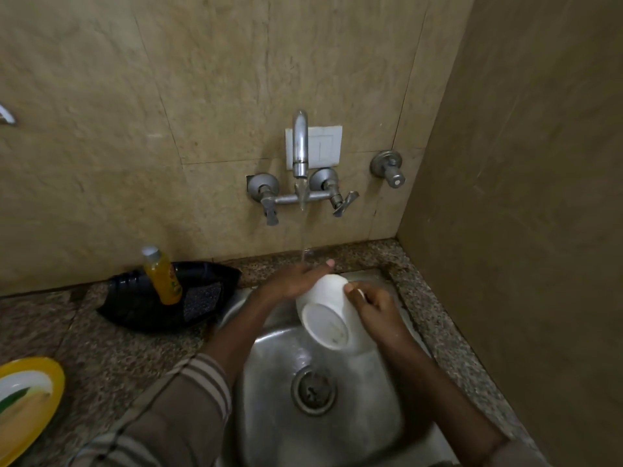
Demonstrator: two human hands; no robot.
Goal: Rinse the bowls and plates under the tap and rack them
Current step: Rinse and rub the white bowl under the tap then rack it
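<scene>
I hold a white bowl (326,315) over the steel sink (276,416), tipped so its base faces me. My left hand (296,281) lies flat against the bowl's far left side. My right hand (374,311) grips its rim on the right. Water runs from the wall tap (300,146) and lands on my left hand at the back of the bowl. A yellow-rimmed plate (27,402) lies on the counter at the far left.
A black tray (135,298) on the granite counter holds a yellow soap bottle (163,276) and a dark scrub pad (202,299). The drain (313,389) sits mid-sink. A tiled wall closes in on the right. No rack is in view.
</scene>
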